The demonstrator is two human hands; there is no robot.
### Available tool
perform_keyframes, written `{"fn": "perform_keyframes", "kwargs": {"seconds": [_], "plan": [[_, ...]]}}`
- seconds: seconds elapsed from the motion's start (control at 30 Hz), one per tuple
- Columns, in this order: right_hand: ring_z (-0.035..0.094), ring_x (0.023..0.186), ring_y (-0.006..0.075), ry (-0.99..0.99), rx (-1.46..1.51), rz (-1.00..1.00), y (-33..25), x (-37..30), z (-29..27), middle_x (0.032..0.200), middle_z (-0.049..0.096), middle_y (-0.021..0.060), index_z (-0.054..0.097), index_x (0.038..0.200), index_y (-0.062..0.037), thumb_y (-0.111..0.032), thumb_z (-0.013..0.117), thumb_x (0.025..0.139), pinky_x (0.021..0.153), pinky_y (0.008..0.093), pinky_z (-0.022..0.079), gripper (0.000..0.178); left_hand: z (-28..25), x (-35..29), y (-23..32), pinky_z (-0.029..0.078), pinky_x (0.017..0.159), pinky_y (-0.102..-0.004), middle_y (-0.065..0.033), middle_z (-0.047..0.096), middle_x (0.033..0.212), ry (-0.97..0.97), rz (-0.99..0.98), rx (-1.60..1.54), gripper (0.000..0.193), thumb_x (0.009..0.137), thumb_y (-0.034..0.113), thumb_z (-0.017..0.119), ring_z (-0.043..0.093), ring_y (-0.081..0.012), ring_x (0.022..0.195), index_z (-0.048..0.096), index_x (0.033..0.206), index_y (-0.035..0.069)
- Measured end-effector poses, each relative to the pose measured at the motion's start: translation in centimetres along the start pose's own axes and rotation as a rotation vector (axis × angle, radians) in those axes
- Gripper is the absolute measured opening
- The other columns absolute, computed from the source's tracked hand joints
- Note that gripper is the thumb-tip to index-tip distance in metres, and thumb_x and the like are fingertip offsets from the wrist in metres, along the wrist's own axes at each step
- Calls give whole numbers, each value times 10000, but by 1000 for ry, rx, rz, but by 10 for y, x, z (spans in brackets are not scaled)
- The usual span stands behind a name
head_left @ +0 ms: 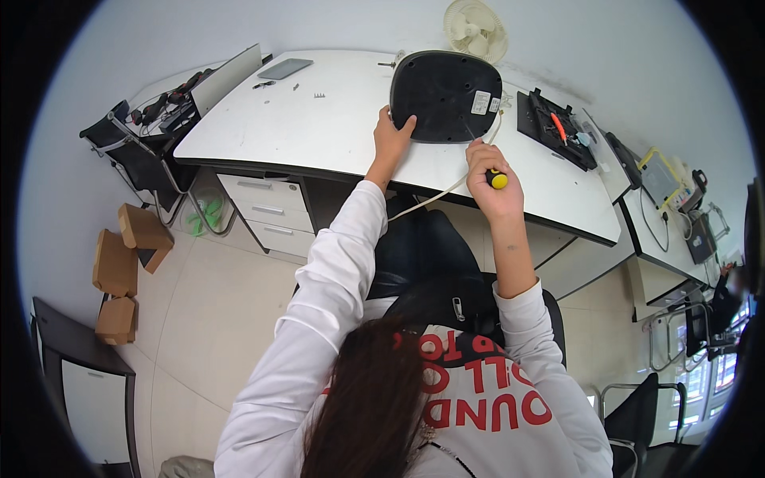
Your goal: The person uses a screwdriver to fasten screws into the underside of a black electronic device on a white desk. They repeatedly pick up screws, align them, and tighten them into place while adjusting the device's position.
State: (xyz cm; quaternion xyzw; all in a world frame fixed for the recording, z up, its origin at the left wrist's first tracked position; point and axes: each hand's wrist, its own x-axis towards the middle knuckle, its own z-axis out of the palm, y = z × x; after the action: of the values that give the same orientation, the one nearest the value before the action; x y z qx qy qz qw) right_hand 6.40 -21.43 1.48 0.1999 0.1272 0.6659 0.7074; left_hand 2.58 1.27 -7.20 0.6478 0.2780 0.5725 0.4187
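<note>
A black rounded-square base (438, 92), with white labels at its right, is tilted up on the table with its underside toward me. My left hand (391, 143) grips its lower left edge, the thumb pressed on the underside. In my right hand (492, 187), closed around it, is a screwdriver with a yellow and black handle (497, 179). Its shaft points up at the base's lower edge; whether the tip sits in a screw I cannot tell. A pale cord (434, 197) runs from the right of the base down past my right hand toward my lap.
A cream fan head (476, 32) shows behind the base. To the right lies an open black tool case (550, 131) with orange-handled pliers (559, 126). A grey laptop (285, 69) and small parts (319, 95) lie on the white table (319, 135). Cardboard boxes (115, 263) stand on the floor.
</note>
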Motion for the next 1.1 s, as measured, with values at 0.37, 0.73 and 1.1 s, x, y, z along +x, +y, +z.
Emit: {"fn": "perform_keyframes", "kwargs": {"seconds": [0.37, 0.73, 1.1], "plan": [[510, 510, 127, -47, -63, 3, -2, -4, -10, 697, 478, 42, 461, 1030, 26, -106, 435, 923, 470, 231, 444, 172, 17, -73, 77, 468, 697, -262, -76, 641, 822, -415, -134, -498, 205, 896, 187, 548, 600, -140, 748, 589, 966, -1], [534, 678, 137, 62, -531, 251, -1, -9, -7, 880, 571, 55, 570, 1091, -113, -309, 550, 914, 549, 229, 449, 264, 30, -64, 45, 544, 834, -372, -116, 620, 1055, -1204, -938, -1720, 341, 935, 294, 523, 623, -244, 963, 552, 1090, -8], [637, 628, 149, 632, -1868, -19, -1, -40, 41, 882, 613, 31, 550, 1083, -79, -407, 632, 847, 566, 229, 559, 413, 27, -74, 85, 534, 805, -348, -115, 640, 968, -950, -881, -1240, 381, 932, 317, 528, 639, -214, 877, 550, 1062, -41]]}}
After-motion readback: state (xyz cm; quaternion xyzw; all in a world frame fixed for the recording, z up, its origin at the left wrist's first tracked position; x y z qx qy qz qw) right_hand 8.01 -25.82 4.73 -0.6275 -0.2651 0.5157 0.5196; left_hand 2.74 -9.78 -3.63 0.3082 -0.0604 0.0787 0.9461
